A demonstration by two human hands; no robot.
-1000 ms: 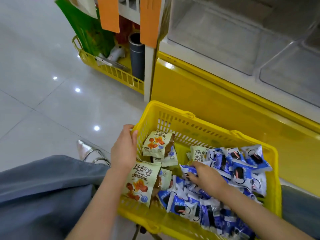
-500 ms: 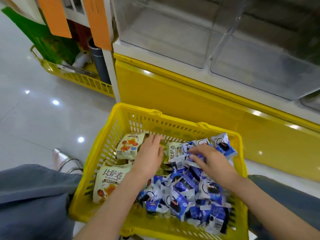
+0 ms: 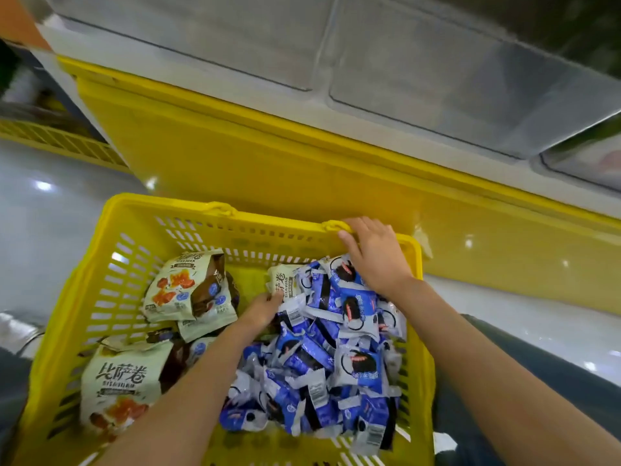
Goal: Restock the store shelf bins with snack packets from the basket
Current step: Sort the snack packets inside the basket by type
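Now, the fingertips (image 3: 275, 298) of the left hand (image 3: 263, 311) had burrowed in at the seam where the small beige packet (image 3: 285, 280) met the heap of blue packets (image 3: 336, 358). They were half buried there, so I could not tell whether they pinched anything or only pushed. Half a second earlier that hand had lain flat and higher in the middle of the load, so I read this as the start of a scoop. The right hand (image 3: 378, 255) had left the blue heap it was sorting. Its fingers (image 3: 369, 226) were now bent over the far rim of the basket (image 3: 161, 203), thumb on the inner side, holding it. My judgement was that it was steadying the basket, or drawing it toward the shelf, while the left gathered. Outward from the hands, the larger beige packets (image 3: 181, 287) lay on the left side of the basket and the blue ones filled the right. The clear shelf bins (image 3: 215, 42) sat above the yellow shelf base (image 3: 268, 153), well apart from both hands. Every packet I could see lay in the basket, so the restocking had barely begun.
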